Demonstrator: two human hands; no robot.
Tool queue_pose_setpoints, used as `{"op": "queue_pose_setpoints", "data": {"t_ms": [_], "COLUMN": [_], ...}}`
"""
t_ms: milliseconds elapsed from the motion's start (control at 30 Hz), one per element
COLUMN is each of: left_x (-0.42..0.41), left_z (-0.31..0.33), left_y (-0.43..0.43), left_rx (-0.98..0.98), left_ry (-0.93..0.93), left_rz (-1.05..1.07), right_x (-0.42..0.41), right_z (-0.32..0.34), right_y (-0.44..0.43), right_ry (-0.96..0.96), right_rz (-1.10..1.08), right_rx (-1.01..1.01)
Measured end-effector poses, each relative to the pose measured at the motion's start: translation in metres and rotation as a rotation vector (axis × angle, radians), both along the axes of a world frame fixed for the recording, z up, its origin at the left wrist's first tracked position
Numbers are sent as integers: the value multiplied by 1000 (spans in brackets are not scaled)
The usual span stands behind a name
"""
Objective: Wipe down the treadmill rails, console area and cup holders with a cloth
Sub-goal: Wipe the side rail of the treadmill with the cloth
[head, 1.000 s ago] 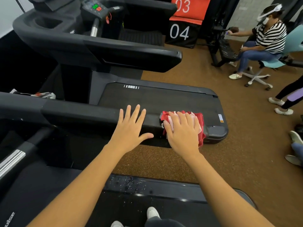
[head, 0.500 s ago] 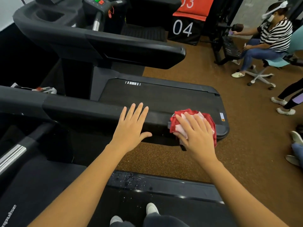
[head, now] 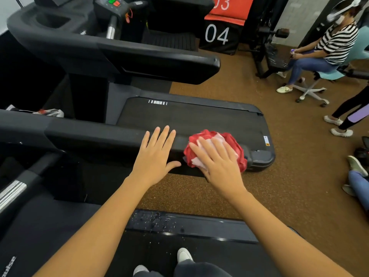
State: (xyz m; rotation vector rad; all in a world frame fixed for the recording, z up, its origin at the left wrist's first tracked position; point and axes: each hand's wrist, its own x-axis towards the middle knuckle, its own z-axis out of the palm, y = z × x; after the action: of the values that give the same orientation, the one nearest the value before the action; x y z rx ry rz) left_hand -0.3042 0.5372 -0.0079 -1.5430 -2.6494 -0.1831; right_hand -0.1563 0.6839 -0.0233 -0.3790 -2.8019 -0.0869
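Observation:
A black treadmill side rail (head: 95,134) runs from the left edge to the middle of the head view. A bunched red and white cloth (head: 233,142) lies on the rail's right end. My right hand (head: 217,162) presses flat on the cloth with its fingers straight. My left hand (head: 154,156) rests flat on the rail just left of the cloth, fingers spread. Under my arms lies the wet side strip (head: 179,222) of the treadmill I stand on.
A second treadmill stands beyond, with its rail (head: 159,60), cup holder (head: 54,21) and console buttons (head: 113,2). Its belt (head: 191,120) lies behind the cloth. On the brown floor at the right, a person (head: 329,45) sits on a stool, with other people's feet (head: 339,126) nearby.
My right hand slid the cloth right towards the rail's end, then back a little to the left. My left hand stayed in place on the rail.

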Motion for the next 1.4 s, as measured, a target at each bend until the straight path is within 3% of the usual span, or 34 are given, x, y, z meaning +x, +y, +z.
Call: {"op": "queue_pose_setpoints", "data": {"t_ms": [267,433,633,933,1267,1400], "left_x": [0,0,-2,3,0,0], "left_z": [-2,-4,-5,-4,-4,-3], "left_y": [0,1,-1,3,0,-1], "left_rx": [10,18,17,24,35,16], "left_ry": [-6,22,37,5,16,-8], "left_rz": [7,1,-5,19,12,11], "right_x": [-9,-35,-1,-23,-23,-8], "right_z": [8,3,-15,-5,2,8], "right_y": [5,-26,2,-23,-21,7], "right_ry": [3,10,76,184,87,172], "right_rz": [-208,-123,-1,-282,-106,-279], "right_rx": [-126,-59,116,-107,-158,-195]}}
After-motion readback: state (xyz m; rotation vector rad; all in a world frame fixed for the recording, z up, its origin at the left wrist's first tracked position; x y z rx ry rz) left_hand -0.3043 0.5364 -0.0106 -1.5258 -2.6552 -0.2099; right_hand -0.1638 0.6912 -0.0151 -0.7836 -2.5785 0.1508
